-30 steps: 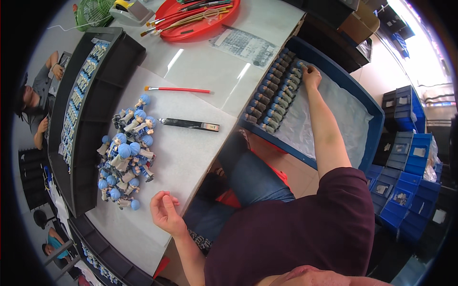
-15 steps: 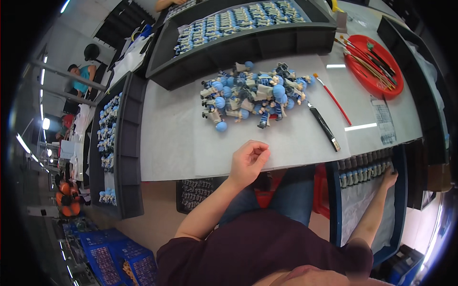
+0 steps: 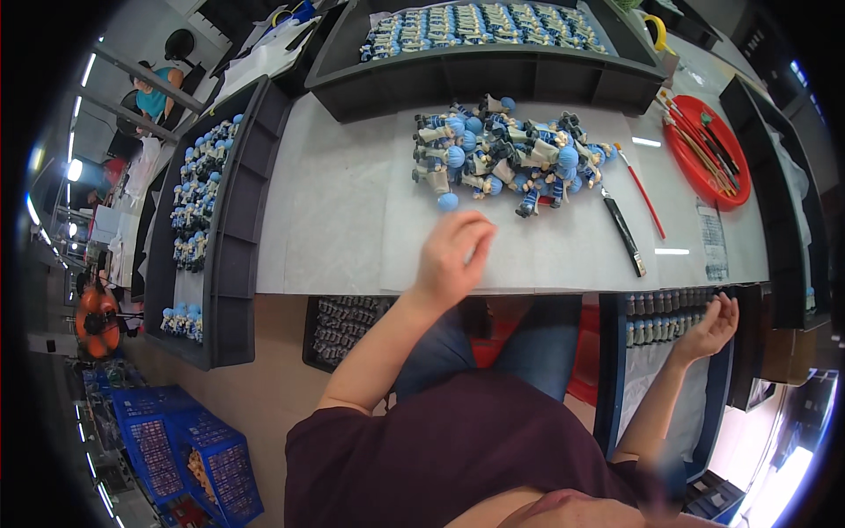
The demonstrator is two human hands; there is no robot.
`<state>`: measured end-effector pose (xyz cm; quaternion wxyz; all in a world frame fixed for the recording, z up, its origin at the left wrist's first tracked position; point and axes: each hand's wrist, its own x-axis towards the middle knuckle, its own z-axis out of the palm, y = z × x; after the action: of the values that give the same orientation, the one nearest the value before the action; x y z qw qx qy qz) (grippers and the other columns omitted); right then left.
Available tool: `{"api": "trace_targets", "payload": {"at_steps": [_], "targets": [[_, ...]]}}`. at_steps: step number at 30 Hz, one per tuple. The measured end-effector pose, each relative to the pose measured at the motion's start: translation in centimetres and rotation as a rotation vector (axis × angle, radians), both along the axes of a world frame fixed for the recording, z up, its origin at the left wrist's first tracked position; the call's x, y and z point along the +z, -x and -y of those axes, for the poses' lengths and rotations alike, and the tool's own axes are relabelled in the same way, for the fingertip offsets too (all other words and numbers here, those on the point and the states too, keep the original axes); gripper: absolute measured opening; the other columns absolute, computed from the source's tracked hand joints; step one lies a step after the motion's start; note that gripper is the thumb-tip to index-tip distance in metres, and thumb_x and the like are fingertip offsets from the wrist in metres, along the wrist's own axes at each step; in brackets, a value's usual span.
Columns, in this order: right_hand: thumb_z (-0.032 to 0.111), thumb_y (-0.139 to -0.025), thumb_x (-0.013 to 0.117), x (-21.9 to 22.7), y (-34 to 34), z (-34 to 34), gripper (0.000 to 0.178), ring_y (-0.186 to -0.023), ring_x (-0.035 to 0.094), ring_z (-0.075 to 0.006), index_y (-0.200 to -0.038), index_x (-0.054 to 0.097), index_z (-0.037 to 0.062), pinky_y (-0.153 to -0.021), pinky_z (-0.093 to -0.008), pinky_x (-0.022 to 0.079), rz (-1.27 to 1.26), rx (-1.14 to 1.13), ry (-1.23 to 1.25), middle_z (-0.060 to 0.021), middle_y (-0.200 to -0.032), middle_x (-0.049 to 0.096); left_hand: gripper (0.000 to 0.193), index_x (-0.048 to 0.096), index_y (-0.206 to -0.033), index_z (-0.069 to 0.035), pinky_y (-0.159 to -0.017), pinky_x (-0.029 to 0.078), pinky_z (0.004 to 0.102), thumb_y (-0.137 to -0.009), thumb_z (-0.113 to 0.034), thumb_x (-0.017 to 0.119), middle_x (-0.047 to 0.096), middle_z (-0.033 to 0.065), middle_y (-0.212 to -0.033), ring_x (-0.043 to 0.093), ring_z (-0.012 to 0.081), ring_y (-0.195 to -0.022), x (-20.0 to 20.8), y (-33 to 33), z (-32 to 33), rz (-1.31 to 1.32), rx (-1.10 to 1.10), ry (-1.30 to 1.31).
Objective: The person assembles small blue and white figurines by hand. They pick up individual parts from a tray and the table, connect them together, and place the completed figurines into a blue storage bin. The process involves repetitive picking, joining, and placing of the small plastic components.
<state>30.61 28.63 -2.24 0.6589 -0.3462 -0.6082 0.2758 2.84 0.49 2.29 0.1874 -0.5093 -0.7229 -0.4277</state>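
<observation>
Blue-haired figurines [image 3: 658, 331] stood in a row inside the blue tray [image 3: 609, 387] at the person's right side, lower than the tabletop [image 3: 326, 229], with a row of dark grey pieces [image 3: 660, 304] just behind them and white liner [image 3: 656, 378] showing on the near side. The right hand [image 3: 711, 330] hung over that tray by the right end of the rows, its fingers half curled and parted, nothing visible in them.

The left hand [image 3: 453, 255] was over the front of the tabletop; its fingers were bent with a narrow gap to the thumb, and whether they held anything could not be told. Just past it lay a loose heap of more figurines [image 3: 506, 163], overlapping at all angles. A black-handled craft knife [image 3: 623, 233] and a red-handled paintbrush [image 3: 641, 189] lay right of the heap.

By the look of it, the work was partway: the row in the blue tray seemed dealt with, while the heap seemed left to go through. At the left, a dark tray [image 3: 233, 229] held figurines in clusters; beyond the heap, a black tray [image 3: 493, 75] carried many ordered rows, though whether those were finished could not be judged.
</observation>
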Motion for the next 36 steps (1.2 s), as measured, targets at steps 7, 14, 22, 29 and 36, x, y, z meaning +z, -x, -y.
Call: {"api": "trace_targets", "payload": {"at_steps": [7, 14, 22, 29, 36], "targets": [[-0.013, -0.078, 0.053, 1.2, 11.7, 11.4, 0.024, -0.074, 0.058, -0.0148, -0.100, 0.053, -0.0027, -0.066, -0.0242, 0.048, 0.038, 0.743, -0.044, -0.0132, -0.094, 0.058, 0.036, 0.049, -0.097, -0.003, -0.069, 0.046, 0.0350, -0.069, -0.009, 0.073, 0.044, 0.0119, -0.094, 0.052, 0.0258, -0.078, -1.9, 4.6, 0.8, 0.276, 0.352, 0.107], [-0.008, -0.074, 0.060, 4.1, 18.4, 15.9, 0.026, -0.067, 0.058, -0.0148, -0.098, 0.059, 0.0006, -0.058, -0.0249, 0.046, 0.253, 1.029, -0.090, -0.0099, -0.086, 0.061, 0.032, 0.051, -0.101, 0.000, -0.070, 0.047, 0.0303, -0.071, 0.000, 0.063, 0.051, 0.0118, -0.092, 0.055, 0.0216, -0.076, -0.8, 2.3, 2.1, 0.391, 0.255, -0.040], [0.000, -0.081, 0.060, 0.9, 19.1, 15.7, 0.017, -0.068, 0.056, -0.0055, -0.098, 0.061, -0.0005, -0.057, -0.0195, 0.044, 0.207, 1.059, 0.329, -0.0036, -0.082, 0.062, 0.026, 0.058, -0.096, -0.001, -0.076, 0.048, 0.0316, -0.070, 0.001, 0.063, 0.060, 0.0134, -0.100, 0.060, 0.0260, -0.090, -1.5, -0.1, 1.3, 0.415, -0.054, -0.057], [0.001, -0.082, 0.060, 0.7, 19.0, 15.8, 0.014, -0.070, 0.055, -0.0043, -0.096, 0.061, -0.0009, -0.058, -0.0187, 0.043, 0.158, 0.992, 0.363, -0.0022, -0.079, 0.062, 0.026, 0.058, -0.096, 0.000, -0.078, 0.048, 0.0335, -0.071, 0.000, 0.064, 0.059, 0.0145, -0.100, 0.059, 0.0283, -0.092, -1.7, 0.1, 1.5, 0.440, -0.105, 0.000], [0.000, -0.083, 0.059, 0.9, 19.1, 15.9, 0.011, -0.066, 0.053, -0.0032, -0.094, 0.062, -0.0009, -0.055, -0.0182, 0.042, 0.178, 0.976, 0.325, -0.0008, -0.076, 0.060, 0.025, 0.058, -0.097, 0.000, -0.078, 0.048, 0.0338, -0.072, -0.001, 0.064, 0.059, 0.0150, -0.101, 0.059, 0.0291, -0.092, -1.9, 0.1, 1.6, 0.398, -0.107, -0.005]]}}
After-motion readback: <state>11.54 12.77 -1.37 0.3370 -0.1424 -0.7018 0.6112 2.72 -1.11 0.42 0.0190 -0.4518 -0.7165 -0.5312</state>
